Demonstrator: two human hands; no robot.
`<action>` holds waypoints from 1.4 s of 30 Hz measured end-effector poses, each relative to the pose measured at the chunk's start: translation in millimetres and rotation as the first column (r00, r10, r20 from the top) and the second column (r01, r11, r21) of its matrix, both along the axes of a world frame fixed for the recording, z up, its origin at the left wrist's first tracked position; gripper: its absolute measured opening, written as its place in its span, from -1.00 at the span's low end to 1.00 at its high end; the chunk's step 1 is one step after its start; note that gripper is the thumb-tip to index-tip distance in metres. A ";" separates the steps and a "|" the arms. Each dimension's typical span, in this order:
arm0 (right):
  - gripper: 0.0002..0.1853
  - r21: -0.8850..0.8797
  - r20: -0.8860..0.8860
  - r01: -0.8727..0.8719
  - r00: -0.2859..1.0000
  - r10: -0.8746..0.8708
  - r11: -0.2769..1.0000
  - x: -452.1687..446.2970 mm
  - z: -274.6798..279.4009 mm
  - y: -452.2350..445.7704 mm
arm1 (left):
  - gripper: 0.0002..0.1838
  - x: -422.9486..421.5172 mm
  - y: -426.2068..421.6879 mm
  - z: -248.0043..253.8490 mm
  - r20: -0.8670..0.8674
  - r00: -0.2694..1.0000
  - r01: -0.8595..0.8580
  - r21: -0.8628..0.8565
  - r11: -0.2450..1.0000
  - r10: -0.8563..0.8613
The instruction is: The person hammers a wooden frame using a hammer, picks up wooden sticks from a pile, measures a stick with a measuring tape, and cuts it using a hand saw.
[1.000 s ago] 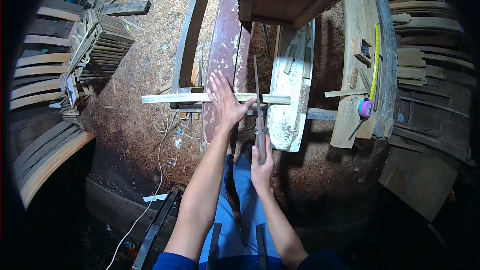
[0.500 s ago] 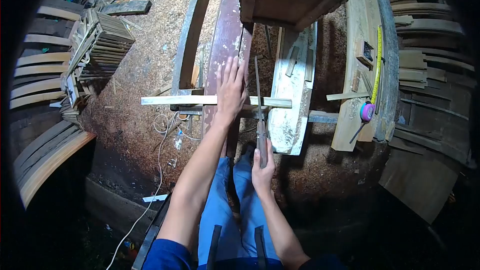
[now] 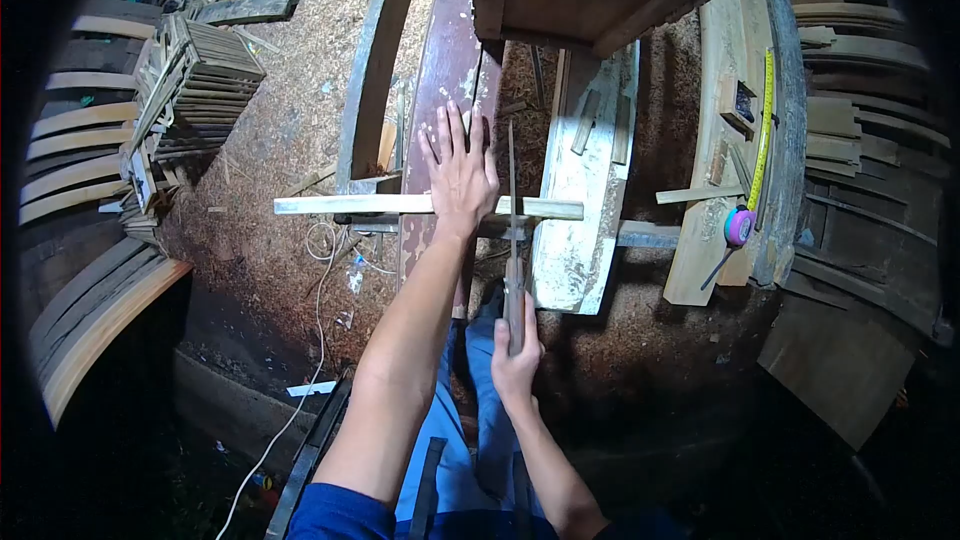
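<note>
Apparently sawing is the step: in the head view, the right hand [image 3: 517, 355] grasps the handsaw [image 3: 515, 285], which crosses the wooden strip [image 3: 370, 204] laid over the maroon board [image 3: 448, 75] and whitish plank [image 3: 568, 265]; the left hand [image 3: 463, 180] presses flat, unclenched; another stroke would call for steady pressure

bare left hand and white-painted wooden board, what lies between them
In the head view, the long, thin metal saw blade lies between the left hand and the board, across the narrow pale wooden strip.

Right hand [image 3: 516, 364] and saw [image 3: 515, 285] pulled back, left hand [image 3: 464, 185] with thumb drawn in
</note>
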State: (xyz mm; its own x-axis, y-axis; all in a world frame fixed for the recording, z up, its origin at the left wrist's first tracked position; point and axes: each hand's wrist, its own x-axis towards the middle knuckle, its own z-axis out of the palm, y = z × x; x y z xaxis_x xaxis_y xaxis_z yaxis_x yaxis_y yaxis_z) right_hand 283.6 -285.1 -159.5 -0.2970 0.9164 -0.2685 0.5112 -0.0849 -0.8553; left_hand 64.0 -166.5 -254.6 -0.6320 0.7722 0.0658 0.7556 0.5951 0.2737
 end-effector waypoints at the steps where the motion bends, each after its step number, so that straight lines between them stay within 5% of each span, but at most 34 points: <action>1: -0.40 0.002 -0.041 0.010 0.999 -0.009 1.000 3.1 2.0 -1.8 | -0.24 -1.4 1.3 0.9 -0.005 1.000 0.001 0.002 1.000 -0.001; 9: -0.47 -0.093 -0.001 0.109 0.994 -0.110 0.990 -14.2 8.8 14.7 | -0.30 -1.0 0.9 1.7 0.008 1.000 -0.007 -0.028 1.000 0.007; 15: -0.47 0.010 0.006 0.077 0.997 -0.077 0.997 -16.7 -2.1 19.9 | -0.30 0.6 0.7 2.4 -0.021 1.000 -0.004 -0.034 0.999 0.004; 17: -0.45 -0.033 0.047 0.059 0.997 -0.058 0.998 -13.5 1.5 12.2 | -0.29 -0.7 0.3 3.6 -0.003 1.000 -0.004 -0.041 0.999 0.004; 18: -0.42 -0.266 0.039 0.083 0.996 -0.076 0.960 -7.5 10.9 8.9 | -0.29 -0.7 0.9 3.4 -0.014 1.000 -0.008 -0.026 1.000 0.007; 19: -0.42 -0.268 0.039 0.085 0.996 -0.077 0.960 -7.2 11.7 6.0 | -0.29 -1.3 1.2 2.8 -0.014 1.000 -0.006 -0.028 1.000 0.005; 27: -0.43 -0.147 -0.071 0.148 0.985 -0.160 0.978 -25.1 10.6 7.7 | -0.30 -0.5 0.5 1.9 -0.014 1.000 -0.013 -0.030 0.999 0.013; 33: -0.43 0.041 0.040 0.064 0.997 -0.065 0.997 -29.2 3.5 15.3 | -0.30 1.0 1.2 2.4 -0.043 0.999 -0.027 -0.071 0.997 0.024; 37: -0.48 -0.067 0.031 0.116 0.993 -0.114 0.991 -20.5 14.3 1.7 | -0.30 0.0 0.7 1.6 -0.029 0.999 -0.020 -0.054 0.998 0.018; 42: -0.52 0.001 0.008 0.104 0.995 -0.104 0.995 -47.1 11.1 34.9 | -0.30 0.8 1.2 2.5 -0.049 0.999 -0.021 -0.071 0.997 0.017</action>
State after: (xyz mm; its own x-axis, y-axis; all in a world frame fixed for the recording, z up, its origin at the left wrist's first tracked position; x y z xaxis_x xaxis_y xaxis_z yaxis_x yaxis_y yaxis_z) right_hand 236.5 -250.2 -148.5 -0.1980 0.9423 -0.2699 0.5064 -0.1374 -0.8513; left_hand 64.8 -165.2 -252.1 -0.6441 0.7638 0.0419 0.7553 0.6263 0.1931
